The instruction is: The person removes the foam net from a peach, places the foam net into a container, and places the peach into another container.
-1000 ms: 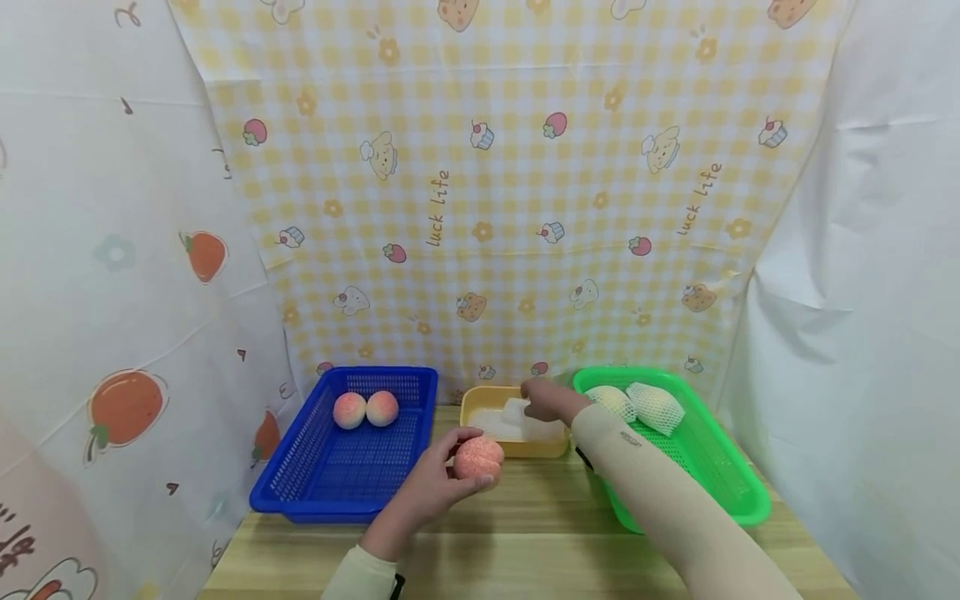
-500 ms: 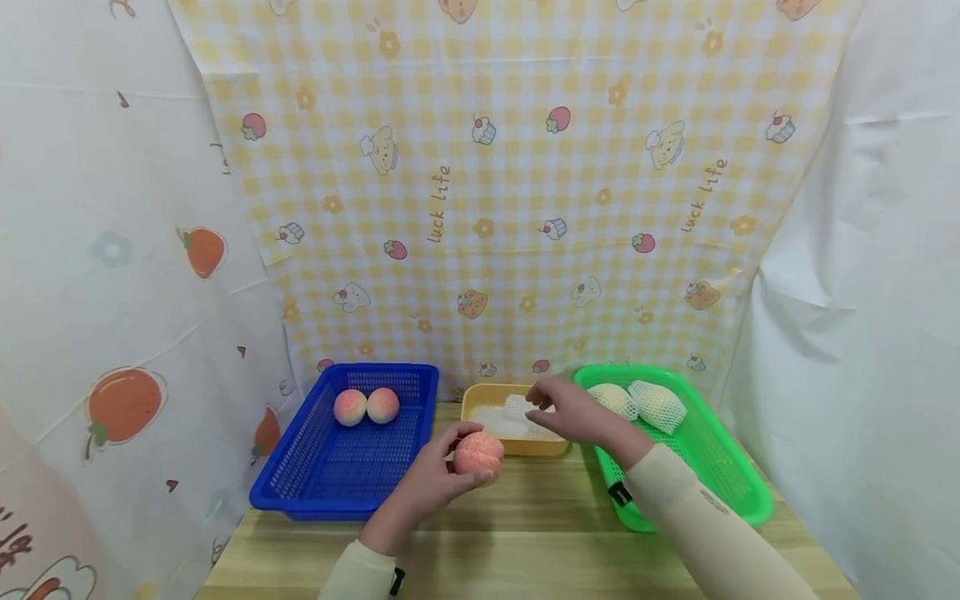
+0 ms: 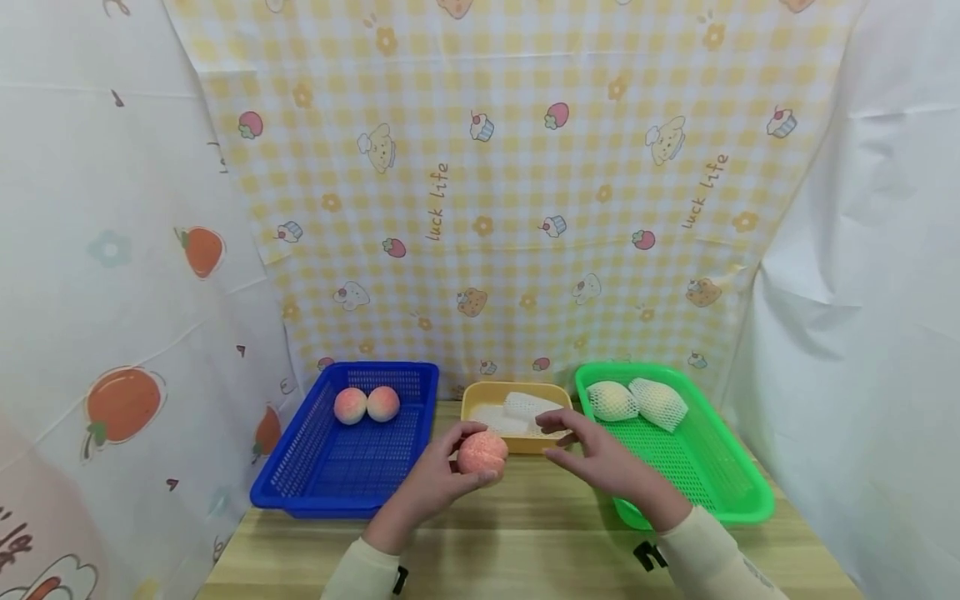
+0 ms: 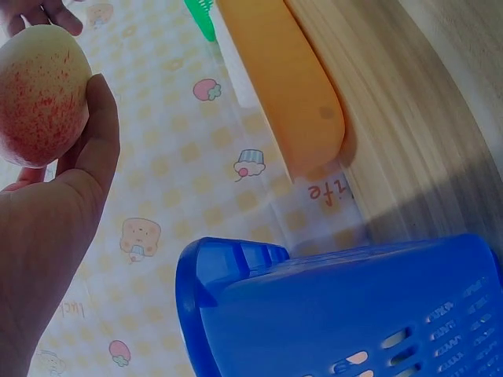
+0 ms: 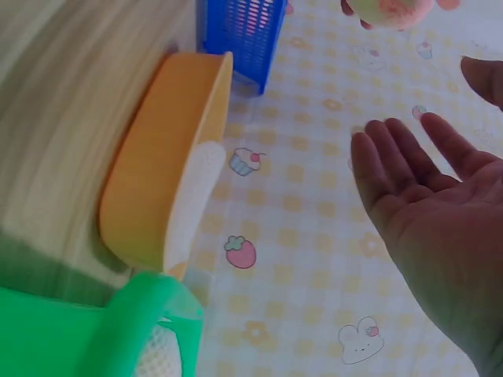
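Note:
A pink-and-cream peach (image 3: 482, 456) is held in my left hand (image 3: 438, 477), fingers and thumb curled round its left side; the left wrist view shows the speckled peach (image 4: 43, 98) in that grip. To its right, my right hand (image 3: 600, 454) hovers with fingers spread and nothing in them, in front of the yellow tray's right corner. In the right wrist view the same hand (image 5: 440, 188) has its palm exposed, apart from the peach (image 5: 391, 9). White foam net sleeves (image 3: 491, 418) lie inside the yellow tray (image 3: 517, 446).
At left stands a blue basket (image 3: 337, 505) with two peaches (image 3: 366, 406) near its back. A green basket (image 3: 731, 467) at right holds two net-wrapped fruits (image 3: 636, 403). All stand on a wooden table (image 3: 525, 542) before a checked cloth (image 3: 510, 183).
My right hand has drawn back from over the yellow tray toward me, its fingers spreading, without a sleeve in it. My left hand and the peach have stayed nearly in place.

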Demonstrator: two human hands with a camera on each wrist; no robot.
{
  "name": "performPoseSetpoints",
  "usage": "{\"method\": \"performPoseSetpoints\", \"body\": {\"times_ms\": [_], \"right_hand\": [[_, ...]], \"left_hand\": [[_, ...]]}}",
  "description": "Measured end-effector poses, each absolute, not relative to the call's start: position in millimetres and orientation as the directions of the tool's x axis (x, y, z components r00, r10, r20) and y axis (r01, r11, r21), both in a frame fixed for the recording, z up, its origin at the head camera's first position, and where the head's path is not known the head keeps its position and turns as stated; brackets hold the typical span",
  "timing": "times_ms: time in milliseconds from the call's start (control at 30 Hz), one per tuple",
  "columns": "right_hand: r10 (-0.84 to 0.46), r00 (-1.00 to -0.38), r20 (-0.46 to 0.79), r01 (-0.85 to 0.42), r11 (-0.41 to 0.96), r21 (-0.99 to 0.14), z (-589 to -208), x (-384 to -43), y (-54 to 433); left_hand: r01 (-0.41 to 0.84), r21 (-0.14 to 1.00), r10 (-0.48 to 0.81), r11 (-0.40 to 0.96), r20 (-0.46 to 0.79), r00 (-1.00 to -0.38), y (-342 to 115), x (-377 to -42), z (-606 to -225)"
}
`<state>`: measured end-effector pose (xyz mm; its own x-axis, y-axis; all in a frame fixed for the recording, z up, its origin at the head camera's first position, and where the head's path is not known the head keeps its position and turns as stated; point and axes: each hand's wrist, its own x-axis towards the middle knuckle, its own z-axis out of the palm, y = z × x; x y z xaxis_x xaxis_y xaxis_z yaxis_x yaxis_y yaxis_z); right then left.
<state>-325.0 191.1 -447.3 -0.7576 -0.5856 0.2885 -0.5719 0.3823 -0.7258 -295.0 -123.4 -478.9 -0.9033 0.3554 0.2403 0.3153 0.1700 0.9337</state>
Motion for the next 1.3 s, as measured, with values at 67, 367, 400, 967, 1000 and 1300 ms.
{"method": "performPoseSetpoints", "body": {"times_ms": [67,367,400,967,1000,1300], "right_hand": [[-0.591,-0.751,0.294,-0.579,0.376,-0.724,-451,-323,191],[-0.605,-0.738,0.298,-0.594,0.374,-0.712,-461,-325,188],[-0.604,-0.738,0.300,-0.595,0.375,-0.711,-461,-325,187],[-0.632,-0.691,0.351,-0.646,0.323,-0.691,-471,-322,186],[-0.635,-0.689,0.349,-0.645,0.319,-0.694,-471,-322,186],[-0.631,-0.696,0.344,-0.637,0.321,-0.700,-473,-320,189]], "left_hand": [[0.315,0.933,0.354,0.174,0.240,-0.904,-124,-295,-479],[0.316,0.931,0.348,0.180,0.240,-0.906,-125,-292,-478],[0.315,0.932,0.352,0.180,0.238,-0.905,-126,-292,-477],[0.454,0.738,0.362,0.499,0.299,-0.883,-211,-317,-439],[0.442,0.731,0.351,0.520,0.289,-0.891,-219,-321,-435],[0.394,0.555,0.318,0.733,0.232,-0.919,-277,-365,-410]]}}
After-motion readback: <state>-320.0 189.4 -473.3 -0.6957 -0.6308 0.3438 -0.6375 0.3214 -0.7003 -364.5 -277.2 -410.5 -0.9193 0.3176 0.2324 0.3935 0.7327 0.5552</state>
